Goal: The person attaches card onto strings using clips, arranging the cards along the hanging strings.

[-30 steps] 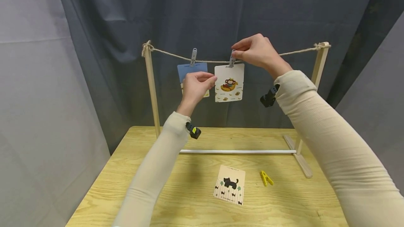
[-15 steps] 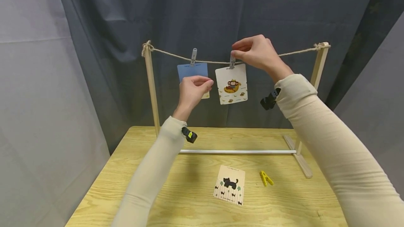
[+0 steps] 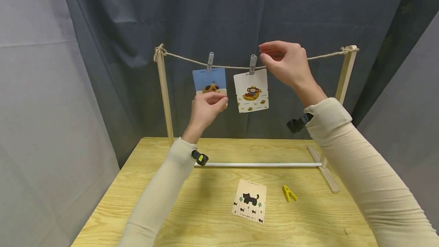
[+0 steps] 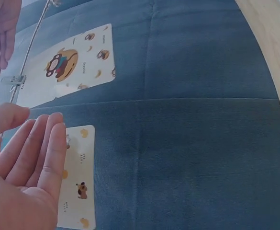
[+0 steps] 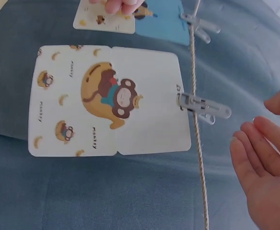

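A white card with a monkey on a banana (image 3: 252, 93) hangs from the rope (image 3: 315, 57), held by a grey clothespin (image 3: 253, 64). Just right of that clothespin is my right hand (image 3: 289, 62), fingers loosely bent and apart from it; the right wrist view shows a gap between fingertips and pin. My left hand (image 3: 207, 111) holds nothing, its fingers relaxed in the left wrist view. It overlaps the lower part of a blue-topped dog card (image 3: 209, 77), which hangs from another grey clothespin (image 3: 210, 62) to the left.
On the wooden table (image 3: 137, 201) lie a card with a black cat (image 3: 249, 200) and a yellow clothespin (image 3: 289, 193). Wooden posts (image 3: 164, 94) carry the rope, with a white bar (image 3: 260, 165) low between them. A dark curtain (image 3: 212, 14) hangs behind.
My left hand has let go of the monkey card's edge and moved left and down. My right hand has released the grey clothespin and drawn right. The monkey card now hangs slightly tilted.
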`<state>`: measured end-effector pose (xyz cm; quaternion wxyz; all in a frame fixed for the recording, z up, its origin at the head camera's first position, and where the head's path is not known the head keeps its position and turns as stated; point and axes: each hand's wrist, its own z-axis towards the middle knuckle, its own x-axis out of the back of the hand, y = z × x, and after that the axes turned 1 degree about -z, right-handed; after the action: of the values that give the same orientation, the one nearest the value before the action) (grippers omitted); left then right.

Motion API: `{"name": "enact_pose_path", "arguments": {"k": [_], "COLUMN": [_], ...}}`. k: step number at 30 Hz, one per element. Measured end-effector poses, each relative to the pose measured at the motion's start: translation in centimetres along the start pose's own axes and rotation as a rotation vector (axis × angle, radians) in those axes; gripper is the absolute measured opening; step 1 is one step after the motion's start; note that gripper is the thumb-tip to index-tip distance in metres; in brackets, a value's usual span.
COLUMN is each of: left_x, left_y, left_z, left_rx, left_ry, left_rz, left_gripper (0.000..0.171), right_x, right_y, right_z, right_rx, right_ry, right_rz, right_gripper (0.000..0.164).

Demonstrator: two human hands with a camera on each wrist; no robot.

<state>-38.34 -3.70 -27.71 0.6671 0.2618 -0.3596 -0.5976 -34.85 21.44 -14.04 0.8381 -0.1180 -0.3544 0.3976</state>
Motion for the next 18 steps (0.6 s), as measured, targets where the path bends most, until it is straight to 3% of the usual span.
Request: {"name": "enact_pose_path", "arguments": {"k": [9,18], "left_x": [0.0,-0.9], "left_y": [-1.1,-2.6], "left_z": [-2.4,-4.8], "left_rx": [0.035,0.069], "left_ry": [-0.082,-0.160], "left_rz": [0.050,0.083], "left_gripper": [0.012,0.015], "right_x": [0.1,-0.2], "right_y": [0.4,2.1], "right_z": [-4.4,-9.3], "right_rx": [0.064,0.070], "right_ry": [0.032,0.024], "right_rz": [0.023,-0.056], "right_gripper": [0.030,0.030]}}
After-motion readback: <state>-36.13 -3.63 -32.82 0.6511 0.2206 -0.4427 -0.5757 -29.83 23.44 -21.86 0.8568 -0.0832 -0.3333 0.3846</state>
